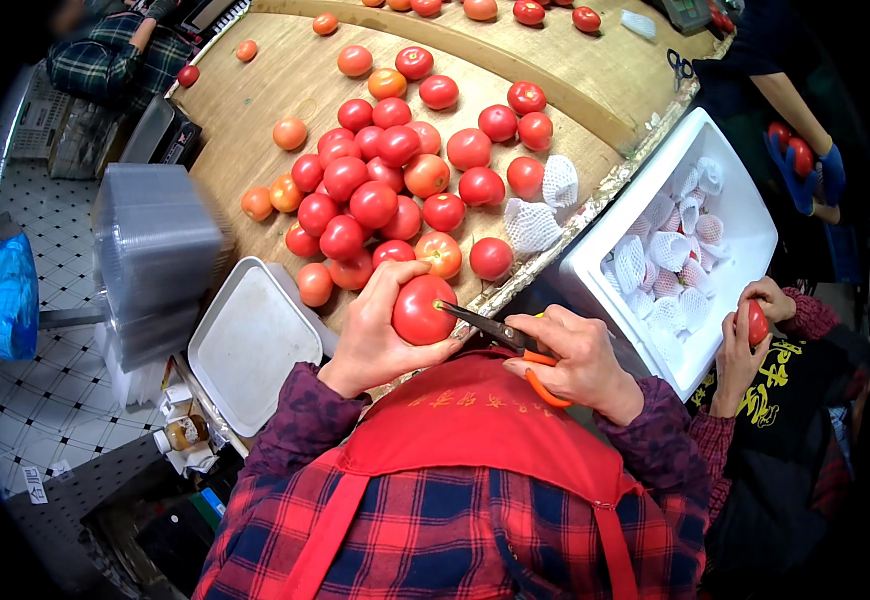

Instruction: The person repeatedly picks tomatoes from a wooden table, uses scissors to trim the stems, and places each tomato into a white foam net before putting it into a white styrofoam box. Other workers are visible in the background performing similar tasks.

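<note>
A large red tomato [421,311] rests in my left hand [373,335], with the fingers curled round it and its green stem spot turned to the right. My right hand [585,358] grips a pair of scissors [500,332] with orange handles and dark blades. The blade tips meet the tomato at its stem; whether they are parted there is too small to tell. Just beyond my hands, a heap of loose tomatoes [375,205] covers the middle of the wooden table [245,150]. Two white foam net sleeves [533,226] lie to the right of the heap.
A white foam box [595,262] with net-sleeved tomatoes stands at the right. Beside it, a co-worker's hands [740,345] hold a tomato; farther up, blue gloves [805,180] hold others. At left are a white tray [253,345] and stacked clear plastic containers [155,250].
</note>
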`<action>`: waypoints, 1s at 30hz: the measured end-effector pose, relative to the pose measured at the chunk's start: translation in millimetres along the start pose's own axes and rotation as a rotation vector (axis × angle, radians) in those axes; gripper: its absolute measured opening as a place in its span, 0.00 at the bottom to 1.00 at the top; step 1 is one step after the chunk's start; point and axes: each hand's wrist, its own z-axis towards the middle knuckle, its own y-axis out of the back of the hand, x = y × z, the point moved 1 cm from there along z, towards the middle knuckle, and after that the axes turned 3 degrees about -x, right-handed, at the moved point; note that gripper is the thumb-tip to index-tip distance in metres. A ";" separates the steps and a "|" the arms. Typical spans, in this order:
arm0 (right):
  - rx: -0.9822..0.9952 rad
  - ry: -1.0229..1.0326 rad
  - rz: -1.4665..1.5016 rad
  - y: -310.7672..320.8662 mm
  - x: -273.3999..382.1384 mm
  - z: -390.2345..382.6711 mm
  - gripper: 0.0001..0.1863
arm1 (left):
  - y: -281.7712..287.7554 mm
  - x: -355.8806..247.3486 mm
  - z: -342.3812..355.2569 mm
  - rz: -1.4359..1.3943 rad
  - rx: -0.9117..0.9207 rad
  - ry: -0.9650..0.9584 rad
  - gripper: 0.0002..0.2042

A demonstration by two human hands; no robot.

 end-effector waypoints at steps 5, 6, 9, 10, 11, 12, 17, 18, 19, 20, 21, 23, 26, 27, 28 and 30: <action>0.012 0.010 -0.029 -0.6 0.4 2.9 0.23 | 0.9 0.0 0.5 0.018 -0.007 -0.009 0.37; 0.023 0.001 -0.046 -0.8 0.9 3.5 0.23 | 1.0 0.3 0.6 0.029 -0.006 -0.012 0.37; 0.028 0.022 -0.121 -1.3 2.6 4.2 0.22 | 0.6 1.4 0.3 0.045 0.006 -0.003 0.37; 0.025 0.038 -0.110 -1.4 3.0 4.2 0.22 | 0.4 1.6 0.1 0.052 0.007 -0.012 0.37; 0.019 0.049 -0.107 -1.5 3.1 3.9 0.21 | 0.0 1.8 0.2 0.059 0.007 -0.020 0.36; 0.031 0.054 -0.116 -1.9 2.8 3.5 0.21 | -0.3 2.0 0.1 0.062 0.008 -0.023 0.36; 0.036 0.072 -0.134 -4.2 -0.6 1.8 0.18 | -2.7 1.4 -0.7 0.048 0.048 0.055 0.35; 0.041 0.068 -0.132 -5.1 -0.8 1.9 0.17 | -3.2 1.2 -0.5 0.040 0.053 0.064 0.34; 0.039 0.062 -0.106 -6.1 -0.6 2.2 0.17 | -3.4 1.1 -0.5 0.041 0.049 0.060 0.34; 0.030 0.059 -0.088 -7.1 0.1 2.9 0.16 | -3.7 1.2 -0.4 0.038 0.047 0.060 0.34; 0.013 0.062 -0.076 -7.5 1.1 3.3 0.15 | -3.9 1.7 -0.7 0.036 0.046 0.056 0.34; -0.051 0.032 -0.011 -5.7 2.2 4.5 0.13 | -4.0 4.0 -1.7 0.061 0.030 0.061 0.34; -0.131 -0.094 0.063 2.9 -0.9 3.0 0.12 | -3.9 10.7 -5.2 0.021 0.005 0.095 0.33; -0.148 -0.110 0.079 3.6 -4.1 3.2 0.12 | -3.7 13.7 -6.7 -0.003 -0.010 0.100 0.33; -0.122 -0.152 0.060 4.2 -8.6 2.4 0.12 | -4.2 17.8 -8.0 -0.145 -0.005 0.189 0.33; 0.053 -0.209 -0.086 -1.0 -20.0 0.8 0.12 | -5.4 27.0 -7.8 -0.436 -0.007 0.326 0.34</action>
